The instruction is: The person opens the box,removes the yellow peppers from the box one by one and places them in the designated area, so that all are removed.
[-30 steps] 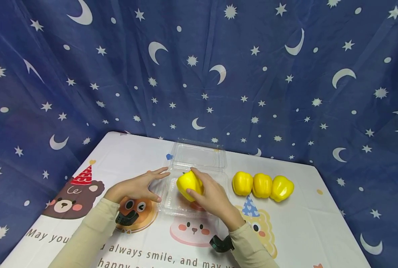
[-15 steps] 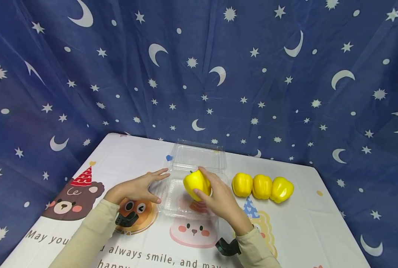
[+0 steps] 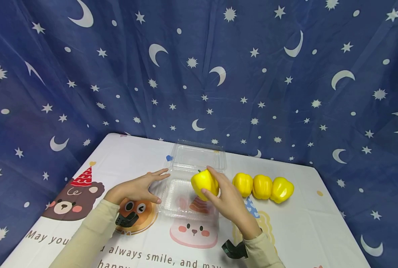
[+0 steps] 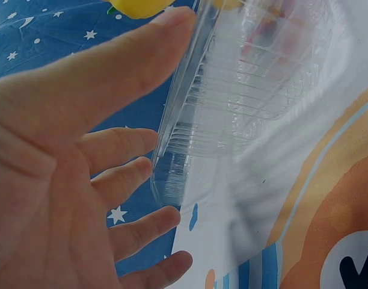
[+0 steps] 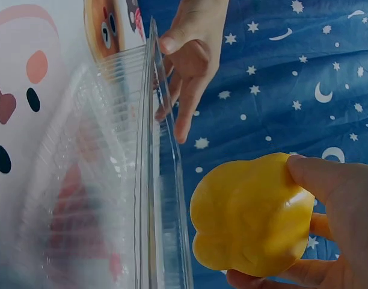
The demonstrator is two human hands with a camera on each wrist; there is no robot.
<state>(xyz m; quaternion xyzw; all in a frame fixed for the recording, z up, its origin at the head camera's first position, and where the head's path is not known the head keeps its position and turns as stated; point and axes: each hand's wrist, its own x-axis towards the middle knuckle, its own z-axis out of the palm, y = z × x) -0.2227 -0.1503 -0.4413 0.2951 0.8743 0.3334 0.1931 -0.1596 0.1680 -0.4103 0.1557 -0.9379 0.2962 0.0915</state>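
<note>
My right hand (image 3: 228, 197) grips a yellow bell pepper (image 3: 204, 184) between thumb and fingers, over the right part of a clear plastic clamshell box (image 3: 176, 197). In the right wrist view the pepper (image 5: 250, 217) hangs above the box's rim (image 5: 149, 180), its lobed bottom toward the camera. At the box's left side is my left hand (image 3: 136, 189), fingers spread and straight. The left wrist view shows its thumb and fingertips right at the rim of the box (image 4: 190, 120). The box's lid (image 3: 199, 156) lies folded back behind the base.
Three more yellow bell peppers (image 3: 262, 187) stand in a row on the table, right of the box. The white tablecloth (image 3: 303, 223) carries cartoon prints and lettering. Behind the table hangs a blue curtain (image 3: 199, 93) with moons and stars.
My right hand has carried the pepper to the right across the box, from near its middle toward its right side. The left hand has kept its place.
</note>
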